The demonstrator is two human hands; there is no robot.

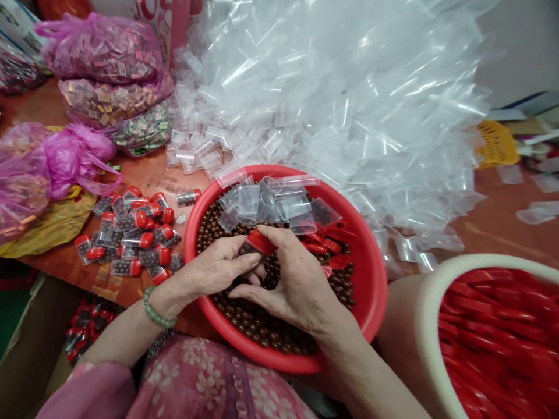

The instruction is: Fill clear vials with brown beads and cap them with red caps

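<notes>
Over a red basin (379, 291) of brown balls (271, 331), my left hand (218, 267) is closed round a small clear container with a red cap (257, 242). Dark contents show through its side, and the fingers partly cover it. My right hand (297, 279) touches the red cap with its fingertips, while its thumb stretches out apart below. Clear empty containers (279, 203) lie on the balls at the basin's far side. Loose red caps (325, 241) and a small red scoop (339, 262) rest at the basin's right.
Capped, filled containers (135, 233) lie heaped left of the basin; more sit in a cardboard box (30, 343) below. A huge pile of clear containers (332, 99) rises behind. A cream bucket (425, 314) of red caps stands right. Pink bags (105, 49) stack at back left.
</notes>
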